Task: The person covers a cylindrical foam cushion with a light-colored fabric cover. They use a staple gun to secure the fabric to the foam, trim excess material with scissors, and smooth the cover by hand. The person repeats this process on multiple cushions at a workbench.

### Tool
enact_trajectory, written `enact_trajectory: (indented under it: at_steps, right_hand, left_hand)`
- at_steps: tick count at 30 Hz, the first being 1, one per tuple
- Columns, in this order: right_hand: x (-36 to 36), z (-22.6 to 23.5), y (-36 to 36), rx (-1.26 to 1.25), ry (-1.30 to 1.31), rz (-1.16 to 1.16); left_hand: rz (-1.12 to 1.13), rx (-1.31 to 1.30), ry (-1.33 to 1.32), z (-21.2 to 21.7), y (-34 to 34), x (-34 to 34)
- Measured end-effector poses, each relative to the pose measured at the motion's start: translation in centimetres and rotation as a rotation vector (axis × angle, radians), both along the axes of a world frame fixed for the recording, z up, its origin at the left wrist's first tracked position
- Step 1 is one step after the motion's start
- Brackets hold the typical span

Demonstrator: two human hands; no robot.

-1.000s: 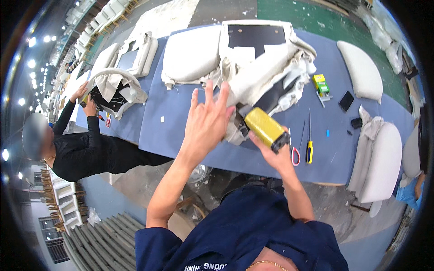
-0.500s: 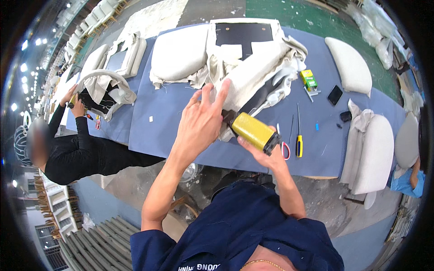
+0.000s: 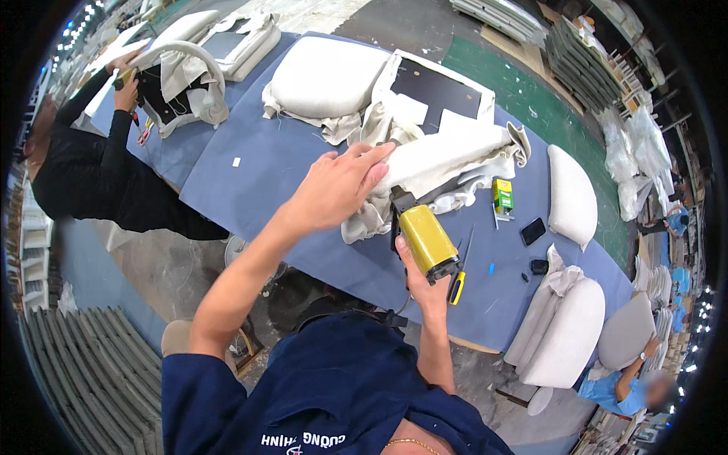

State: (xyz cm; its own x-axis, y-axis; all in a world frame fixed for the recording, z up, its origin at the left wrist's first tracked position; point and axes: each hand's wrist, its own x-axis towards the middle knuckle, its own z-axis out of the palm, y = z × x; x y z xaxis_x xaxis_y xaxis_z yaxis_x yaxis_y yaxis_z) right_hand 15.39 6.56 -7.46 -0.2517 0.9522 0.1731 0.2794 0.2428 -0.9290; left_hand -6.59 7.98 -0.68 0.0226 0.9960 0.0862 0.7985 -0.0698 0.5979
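Left hand [image 3: 334, 188] now less spread, over one cream cover [image 3: 436, 161], right hand [image 3: 422, 287] around one yellow tool [image 3: 428, 236]

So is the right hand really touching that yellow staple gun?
Touching. The head view shows the right hand gripping the yellow staple gun, its thumb up alongside the tool.

And there's the right hand [image 3: 426, 294], most of its fingers lost behind the yellow tool [image 3: 428, 236]; whether the tool's dark nose meets the pale fabric [image 3: 451, 155], no telling! The left hand [image 3: 334, 186] hides some of that cloth. Navy shirt [image 3: 341, 379], sliced by the lower edge; co-worker in blue [image 3: 607, 390], head blurred; dark speck [image 3: 525, 277] on the table [image 3: 250, 189], too tiny to name.
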Motion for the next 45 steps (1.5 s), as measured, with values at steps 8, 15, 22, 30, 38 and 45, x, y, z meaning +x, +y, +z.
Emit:
enact_trajectory:
  at_steps: [8, 15, 22, 30, 38, 45]
  right_hand:
    - [-0.6, -0.6, 0.0, -0.188, 0.242, 0.044]
    - [0.1, -0.7, -0.3, -0.297, 0.214, 0.072]
    - [-0.1, 0.3, -0.4, -0.103, -0.056, 0.104]
    - [0.2, 1.0, -0.9, -0.167, 0.09, 0.048]
    - [0.3, 0.5, -1.3, -0.004, 0.001, 0.092]
    - [0.2, 0.6, -1.6, 0.046, 0.0, 0.124]
  left_hand:
    - [0.064, 0.237, 0.261, -0.4, -1.5, 1.3]
    - [-0.003, 0.218, 0.189, 0.0, -1.6, 1.4]
    - [-0.011, 0.076, 0.088, 1.3, -1.7, 1.4]
    - [-0.116, -0.109, -0.578, -0.1, 0.7, -1.3]
    - [-0.187, -0.004, -0.447, -0.8, 0.7, -1.5]
    - [-0.206, 0.025, -0.503, -1.2, 0.0, -0.8]
